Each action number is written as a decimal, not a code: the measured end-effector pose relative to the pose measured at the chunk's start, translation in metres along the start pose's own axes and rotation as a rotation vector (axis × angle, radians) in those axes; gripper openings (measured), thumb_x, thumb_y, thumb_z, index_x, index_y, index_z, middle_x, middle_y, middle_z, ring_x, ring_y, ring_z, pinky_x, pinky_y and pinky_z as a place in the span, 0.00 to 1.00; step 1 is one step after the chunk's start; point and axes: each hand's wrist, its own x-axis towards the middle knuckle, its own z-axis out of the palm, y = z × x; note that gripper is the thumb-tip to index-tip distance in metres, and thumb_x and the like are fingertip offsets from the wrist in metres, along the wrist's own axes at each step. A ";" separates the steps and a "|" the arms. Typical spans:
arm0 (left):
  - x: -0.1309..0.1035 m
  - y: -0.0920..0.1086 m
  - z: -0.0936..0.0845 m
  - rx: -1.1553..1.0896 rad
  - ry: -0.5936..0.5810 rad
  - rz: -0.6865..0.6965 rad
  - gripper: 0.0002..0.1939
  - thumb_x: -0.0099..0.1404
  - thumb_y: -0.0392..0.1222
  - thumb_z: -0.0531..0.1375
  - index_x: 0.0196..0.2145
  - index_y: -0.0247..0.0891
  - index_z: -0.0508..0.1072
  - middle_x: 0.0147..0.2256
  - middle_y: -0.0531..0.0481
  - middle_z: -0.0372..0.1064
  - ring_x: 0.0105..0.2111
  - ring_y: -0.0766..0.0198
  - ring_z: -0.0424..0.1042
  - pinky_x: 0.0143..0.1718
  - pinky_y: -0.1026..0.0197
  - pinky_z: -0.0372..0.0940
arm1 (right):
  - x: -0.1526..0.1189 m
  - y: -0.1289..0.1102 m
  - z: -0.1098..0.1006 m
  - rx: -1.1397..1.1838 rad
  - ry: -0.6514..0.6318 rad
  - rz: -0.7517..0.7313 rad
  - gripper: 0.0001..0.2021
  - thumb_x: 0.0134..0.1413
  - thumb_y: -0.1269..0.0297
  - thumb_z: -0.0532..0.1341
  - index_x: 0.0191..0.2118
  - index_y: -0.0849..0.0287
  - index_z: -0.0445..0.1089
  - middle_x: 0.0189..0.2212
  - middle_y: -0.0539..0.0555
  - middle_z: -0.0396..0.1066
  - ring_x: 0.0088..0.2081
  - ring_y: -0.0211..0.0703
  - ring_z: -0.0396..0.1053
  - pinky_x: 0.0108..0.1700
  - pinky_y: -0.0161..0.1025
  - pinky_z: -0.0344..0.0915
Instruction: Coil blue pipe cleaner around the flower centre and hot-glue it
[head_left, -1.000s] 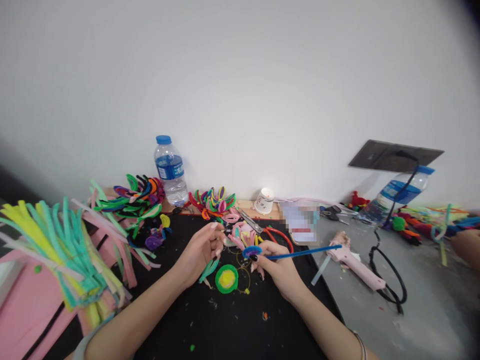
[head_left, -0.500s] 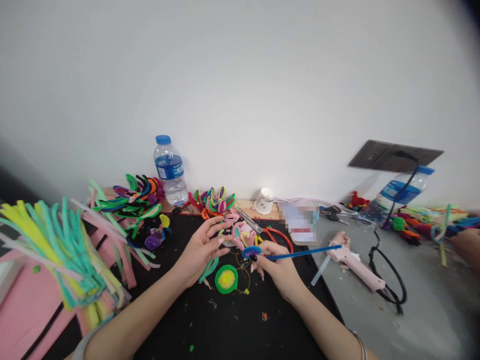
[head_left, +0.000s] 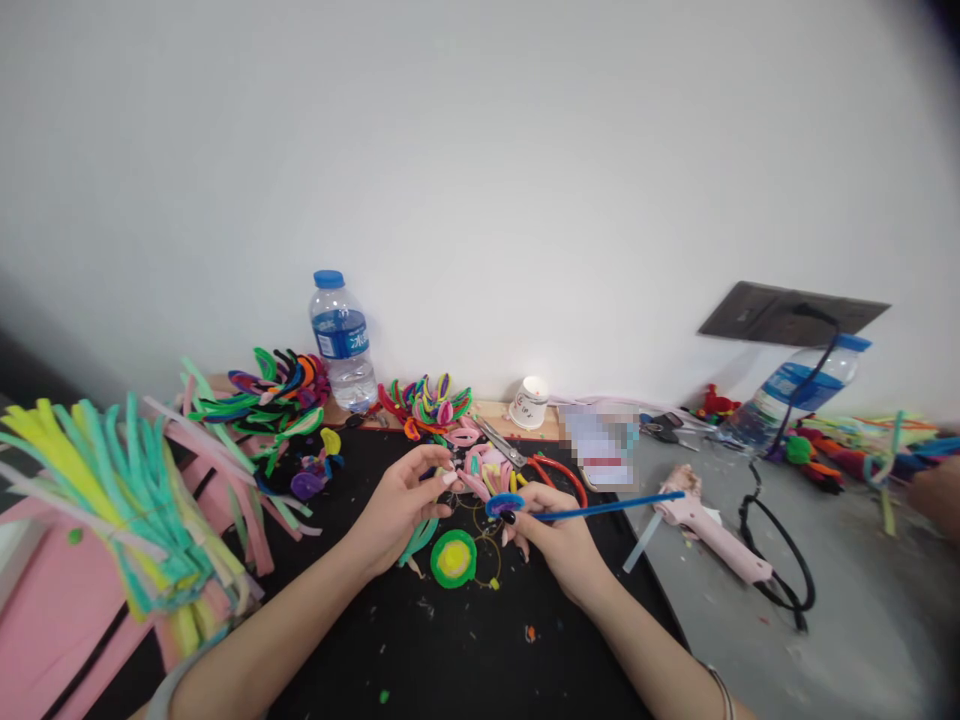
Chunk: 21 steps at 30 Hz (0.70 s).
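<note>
My right hand [head_left: 551, 525] pinches a small coiled disc [head_left: 504, 506], blue around a purple centre. From it a straight blue pipe cleaner [head_left: 615, 505] sticks out to the right, its end near the glue gun. My left hand [head_left: 409, 505] is beside it on the left, thumb and index finger curled close together; whether something tiny is between the tips cannot be made out. Just below the hands lies a green disc with a yellow middle [head_left: 454, 558] on the black mat [head_left: 450, 660]. Pink and yellow pieces [head_left: 487, 470] are heaped behind the fingers.
Red-handled scissors [head_left: 555, 478] and a paper cup [head_left: 529, 402] stand behind the hands. Pipe cleaner bundles [head_left: 142, 510] and a water bottle [head_left: 342, 345] are at left. At right are a pink glue gun [head_left: 712, 530], its cable, a tilted bottle [head_left: 802, 390] and another person's hand [head_left: 934, 495].
The fingers of my left hand have drawn in, with thumb and index finger nearer each other. My right hand holds the blue coil almost unmoved.
</note>
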 end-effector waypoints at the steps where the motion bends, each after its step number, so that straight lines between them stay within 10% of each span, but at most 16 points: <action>1: 0.000 0.000 0.000 0.004 -0.002 -0.001 0.11 0.53 0.36 0.65 0.35 0.38 0.71 0.34 0.53 0.63 0.29 0.70 0.69 0.22 0.72 0.68 | 0.000 0.000 0.000 0.005 -0.003 -0.001 0.09 0.47 0.62 0.63 0.25 0.60 0.66 0.18 0.48 0.70 0.15 0.31 0.57 0.18 0.31 0.55; 21: -0.001 0.000 0.000 -0.019 0.008 -0.016 0.11 0.54 0.38 0.65 0.36 0.39 0.72 0.39 0.50 0.67 0.30 0.68 0.71 0.25 0.68 0.70 | 0.000 0.000 0.000 0.030 -0.008 0.003 0.09 0.47 0.62 0.64 0.25 0.60 0.66 0.18 0.48 0.69 0.15 0.31 0.58 0.18 0.31 0.55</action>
